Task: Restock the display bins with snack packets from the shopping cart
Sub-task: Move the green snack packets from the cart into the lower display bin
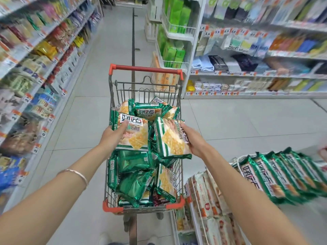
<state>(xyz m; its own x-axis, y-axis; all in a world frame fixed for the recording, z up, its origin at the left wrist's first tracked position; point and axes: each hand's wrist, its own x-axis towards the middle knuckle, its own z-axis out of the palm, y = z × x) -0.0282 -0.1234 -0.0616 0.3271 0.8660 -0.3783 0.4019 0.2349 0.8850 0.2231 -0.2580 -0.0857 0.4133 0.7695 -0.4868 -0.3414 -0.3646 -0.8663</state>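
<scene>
A wire shopping cart (178, 175) with red corners stands in the aisle, piled with several green-and-white cracker packets (134, 184). My left hand (111, 135) grips one packet (136, 137) by its left edge above the pile. My right hand (192, 138) holds a second packet (169, 138) by its right edge, tilted, beside the first. At lower right, the display bin (237, 163) holds a row of the same green packets (276, 172) standing on edge.
Stocked shelves line the left side (35, 68) and the right side (247, 55) of the tiled aisle. A lower bin of orange-and-white packets (207, 197) sits just right of the cart. A white wire rack with green boxes (175, 29) stands beyond the cart.
</scene>
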